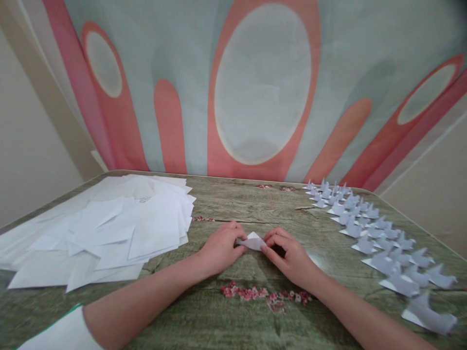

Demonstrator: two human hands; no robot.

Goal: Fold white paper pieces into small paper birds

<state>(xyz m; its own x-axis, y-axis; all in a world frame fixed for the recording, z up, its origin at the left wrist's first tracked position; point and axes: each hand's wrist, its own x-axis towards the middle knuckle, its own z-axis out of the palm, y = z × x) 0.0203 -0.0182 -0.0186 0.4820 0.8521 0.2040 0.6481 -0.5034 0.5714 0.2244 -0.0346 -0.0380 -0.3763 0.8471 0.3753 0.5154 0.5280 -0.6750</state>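
Observation:
Between my two hands, just above the middle of the table, is a small piece of folded white paper (253, 241) with a peak pointing up and away. My left hand (223, 248) pinches its left end between thumb and fingers. At its right end, the thumb and fingertips of my right hand (286, 253) are closed on the paper. The exact folds are too small to make out.
A wide spread of loose white sheets (156, 218) covers the table's left side. Along the right stand rows of folded white paper birds (386, 262). The wood-patterned table (233, 204) has printed pink flowers and meets a patterned backdrop (197, 97) behind.

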